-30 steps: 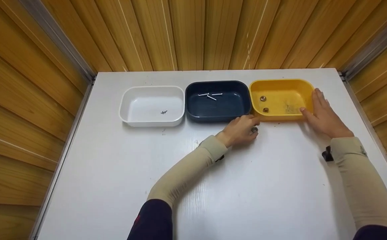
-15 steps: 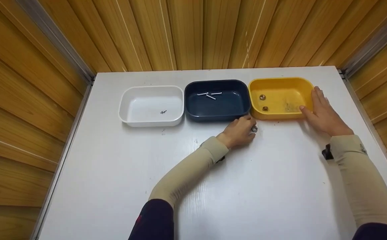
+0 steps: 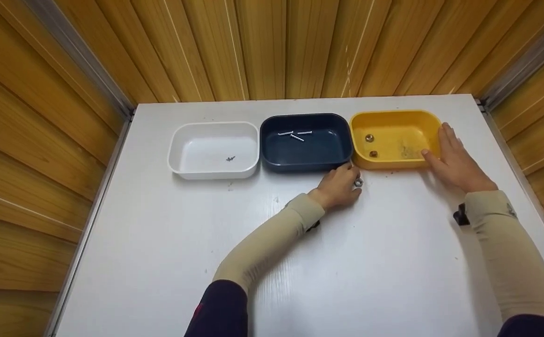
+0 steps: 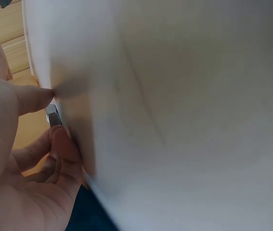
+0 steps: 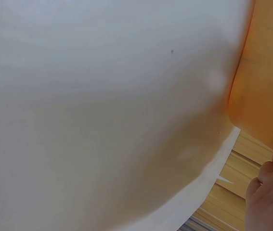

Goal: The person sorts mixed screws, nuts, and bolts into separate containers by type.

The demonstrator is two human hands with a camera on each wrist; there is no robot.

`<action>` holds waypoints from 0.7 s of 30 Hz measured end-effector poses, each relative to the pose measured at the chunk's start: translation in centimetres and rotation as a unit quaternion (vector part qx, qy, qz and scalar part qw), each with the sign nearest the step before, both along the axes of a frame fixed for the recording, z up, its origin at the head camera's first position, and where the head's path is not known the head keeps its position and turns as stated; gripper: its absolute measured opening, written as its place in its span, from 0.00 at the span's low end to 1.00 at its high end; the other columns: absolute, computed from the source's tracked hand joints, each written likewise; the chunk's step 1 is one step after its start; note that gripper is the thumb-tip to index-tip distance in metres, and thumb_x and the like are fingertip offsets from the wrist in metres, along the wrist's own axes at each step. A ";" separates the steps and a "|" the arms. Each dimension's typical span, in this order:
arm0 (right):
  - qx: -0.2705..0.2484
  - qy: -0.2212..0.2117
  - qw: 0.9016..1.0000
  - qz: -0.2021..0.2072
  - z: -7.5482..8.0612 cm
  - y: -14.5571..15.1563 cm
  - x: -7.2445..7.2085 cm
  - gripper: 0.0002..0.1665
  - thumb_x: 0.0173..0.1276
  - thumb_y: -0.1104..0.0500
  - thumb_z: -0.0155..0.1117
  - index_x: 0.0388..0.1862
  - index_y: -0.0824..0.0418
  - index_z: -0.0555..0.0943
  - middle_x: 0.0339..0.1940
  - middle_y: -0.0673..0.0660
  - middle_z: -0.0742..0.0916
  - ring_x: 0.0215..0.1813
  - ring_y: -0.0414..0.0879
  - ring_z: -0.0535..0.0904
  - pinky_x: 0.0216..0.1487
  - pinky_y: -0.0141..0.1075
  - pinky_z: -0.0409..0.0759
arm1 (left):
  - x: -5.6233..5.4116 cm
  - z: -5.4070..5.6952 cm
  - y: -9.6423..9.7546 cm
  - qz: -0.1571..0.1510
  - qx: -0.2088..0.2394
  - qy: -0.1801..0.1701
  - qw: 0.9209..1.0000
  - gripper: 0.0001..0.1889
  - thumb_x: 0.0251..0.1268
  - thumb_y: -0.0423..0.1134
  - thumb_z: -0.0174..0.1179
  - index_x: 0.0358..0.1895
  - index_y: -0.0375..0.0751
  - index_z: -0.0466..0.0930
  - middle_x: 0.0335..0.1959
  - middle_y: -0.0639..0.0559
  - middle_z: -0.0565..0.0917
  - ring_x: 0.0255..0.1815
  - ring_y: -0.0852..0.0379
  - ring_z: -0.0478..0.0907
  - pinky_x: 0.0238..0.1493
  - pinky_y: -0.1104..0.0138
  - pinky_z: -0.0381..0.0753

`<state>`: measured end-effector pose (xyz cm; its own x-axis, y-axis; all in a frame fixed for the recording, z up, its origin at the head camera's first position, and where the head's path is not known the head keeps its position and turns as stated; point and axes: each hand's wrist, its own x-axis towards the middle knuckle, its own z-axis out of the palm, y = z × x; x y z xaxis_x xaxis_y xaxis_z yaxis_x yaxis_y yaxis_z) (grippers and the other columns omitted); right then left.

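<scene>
In the head view my left hand [image 3: 340, 187] is at the table in front of the gap between the blue and yellow bins. Its thumb and forefinger pinch a metal hex nut [image 3: 358, 182]; the left wrist view shows the nut [image 4: 53, 115] between their tips. My right hand [image 3: 461, 164] rests along the right end of the yellow bin [image 3: 393, 164], fingers straight on the outer wall, thumb at the front rim. Two nuts lie in that bin, one nut [image 3: 369, 138] behind the other nut [image 3: 373, 153]. The right wrist view catches only part of the right hand [image 5: 271, 197].
Left of the yellow bin stand a dark blue bin [image 3: 305, 167] holding three long silver screws [image 3: 296, 135] and a white bin [image 3: 213, 175] with a few tiny dark screws [image 3: 230, 159]. All three share a white table [image 3: 370, 271] backed by wooden slats [image 3: 262, 47].
My left hand shifts only slightly about the nut, which shows a little more clearly between the fingers. The right hand stays at the yellow bin.
</scene>
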<state>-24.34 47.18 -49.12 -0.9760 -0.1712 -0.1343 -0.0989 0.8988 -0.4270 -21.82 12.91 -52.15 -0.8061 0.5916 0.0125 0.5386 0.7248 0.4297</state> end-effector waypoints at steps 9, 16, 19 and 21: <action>0.002 0.010 1.000 0.006 0.0 -0.1 0.1 0.56 0.86 0.33 0.38 0.87 0.64 0.25 0.89 0.62 0.30 0.89 0.66 0.27 0.88 0.60 0.30 | 0.0 -0.3 0.2 0.003 0.021 -0.013 1.000 0.10 0.73 0.41 0.64 0.51 0.42 0.86 0.51 0.49 0.84 0.48 0.52 0.87 0.50 0.63 0.87; 0.003 0.006 1.000 0.003 0.1 -0.2 0.0 0.56 0.86 0.32 0.38 0.87 0.63 0.25 0.89 0.61 0.29 0.89 0.67 0.28 0.88 0.61 0.30 | -0.4 -0.2 0.4 0.014 0.035 -0.039 0.999 0.08 0.70 0.38 0.64 0.46 0.42 0.89 0.47 0.50 0.86 0.46 0.53 0.87 0.48 0.64 0.87; 0.002 0.008 1.000 0.003 0.1 -0.2 0.0 0.56 0.86 0.33 0.38 0.87 0.64 0.25 0.89 0.61 0.29 0.89 0.68 0.28 0.88 0.61 0.30 | -0.5 -0.1 0.4 0.015 0.037 -0.041 0.998 0.07 0.69 0.37 0.64 0.45 0.42 0.90 0.45 0.51 0.87 0.45 0.54 0.87 0.47 0.65 0.87; 0.003 0.008 1.000 0.003 0.2 -0.1 0.0 0.56 0.86 0.33 0.38 0.87 0.64 0.25 0.89 0.61 0.29 0.89 0.68 0.28 0.88 0.61 0.31 | -0.5 -0.1 0.4 0.016 0.036 -0.042 0.998 0.07 0.68 0.37 0.64 0.44 0.42 0.90 0.44 0.52 0.87 0.44 0.54 0.87 0.46 0.65 0.87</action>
